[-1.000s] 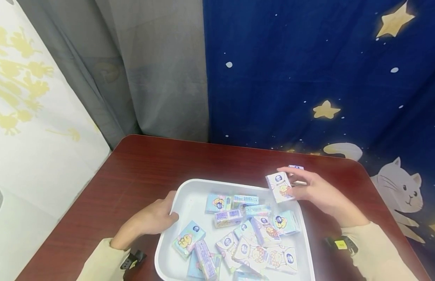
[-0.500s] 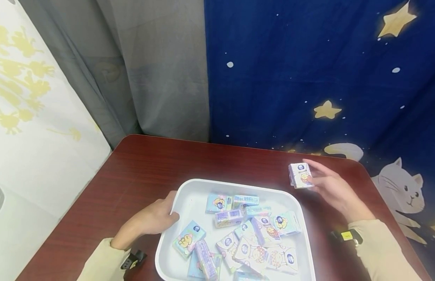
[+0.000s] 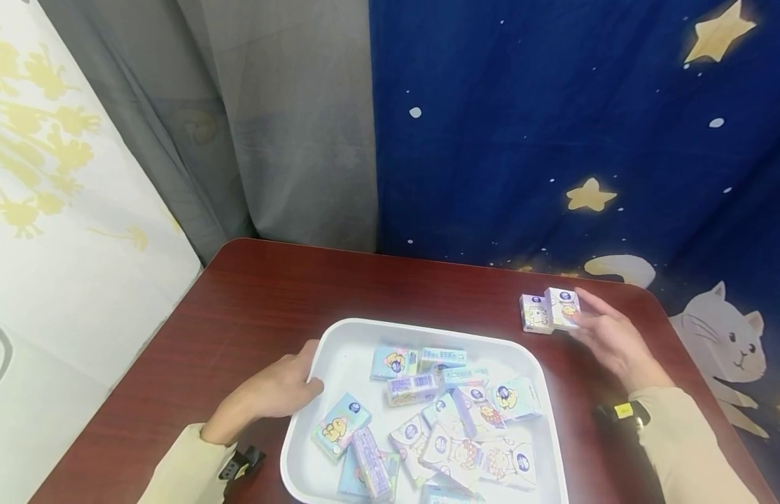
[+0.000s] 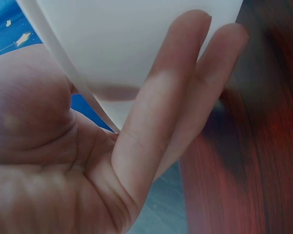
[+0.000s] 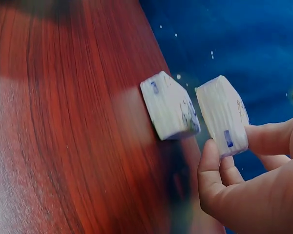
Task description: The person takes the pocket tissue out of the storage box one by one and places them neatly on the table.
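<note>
My right hand pinches a small white-and-purple tissue pack between thumb and fingers, held above the table. Just left of it, a second tissue pack lies on the table near the far right edge. My left hand grips the left wall of a white plastic tray, thumb over the rim. In the left wrist view, fingers lie along the tray's outer wall. Inside the tray lie several tissue packs, some blue such as the blue pack, some purple such as the purple pack.
The dark red wooden table extends around the tray. A blue curtain with stars and a cat hangs behind the far edge, with a grey curtain beside it. A white patterned surface stands at the left.
My right hand has carried the tissue pack from above the tray's far right corner to the right, next to the pack on the table. The left hand keeps its grip on the tray.
</note>
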Motion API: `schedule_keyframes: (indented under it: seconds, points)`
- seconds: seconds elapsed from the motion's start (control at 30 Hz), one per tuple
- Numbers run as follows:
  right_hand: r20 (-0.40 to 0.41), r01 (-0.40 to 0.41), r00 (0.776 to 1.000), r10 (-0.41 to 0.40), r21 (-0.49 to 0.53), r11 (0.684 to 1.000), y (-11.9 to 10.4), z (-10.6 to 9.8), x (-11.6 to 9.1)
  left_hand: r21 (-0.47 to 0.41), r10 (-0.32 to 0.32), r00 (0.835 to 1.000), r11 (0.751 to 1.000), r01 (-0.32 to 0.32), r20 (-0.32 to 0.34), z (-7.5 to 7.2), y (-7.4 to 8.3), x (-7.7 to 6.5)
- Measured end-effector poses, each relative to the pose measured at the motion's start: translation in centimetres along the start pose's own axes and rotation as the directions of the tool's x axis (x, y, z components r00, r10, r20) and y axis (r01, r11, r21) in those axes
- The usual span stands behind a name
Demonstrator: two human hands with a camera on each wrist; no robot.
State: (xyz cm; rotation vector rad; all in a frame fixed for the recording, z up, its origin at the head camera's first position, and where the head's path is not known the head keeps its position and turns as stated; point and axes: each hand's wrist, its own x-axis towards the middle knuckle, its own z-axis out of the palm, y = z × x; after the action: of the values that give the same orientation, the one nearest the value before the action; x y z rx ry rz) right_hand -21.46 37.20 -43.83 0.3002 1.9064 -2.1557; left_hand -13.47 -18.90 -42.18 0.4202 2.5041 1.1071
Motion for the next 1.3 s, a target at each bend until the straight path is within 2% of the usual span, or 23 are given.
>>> schedule_keyframes:
  seconds: [0.23,0.6,0.77,1.07,1.3]
  points:
    - [-0.045,-0.03,0.999,0.03,0.016,0.999,0.2,-0.8,0.2,-0.018,-0.008,1.0,1.0,0.008,-0.01,0.1,0.0,0.3]
    - [-0.089,-0.092,0.992,0.088,-0.036,0.995,0.6,-1.4,0.1,-0.005,-0.022,1.0,1.0,0.022,-0.006,0.2,0.0,0.2]
    - [-0.117,-0.108,0.989,0.094,-0.121,0.987,0.7,-1.4,0.2,-0.004,-0.028,1.0,1.0,0.028,-0.008,0.2,0.0,0.1]
    - [-0.146,-0.05,0.989,-0.003,-0.355,0.934,1.1,-0.9,0.7,-0.003,-0.011,1.0,1.0,0.011,-0.003,0.1,-0.1,0.1]
    - [-0.228,-0.069,0.972,-0.05,-0.487,0.871,1.1,-0.1,1.0,-0.002,-0.015,1.0,1.0,0.015,-0.004,0.1,-0.1,0.0]
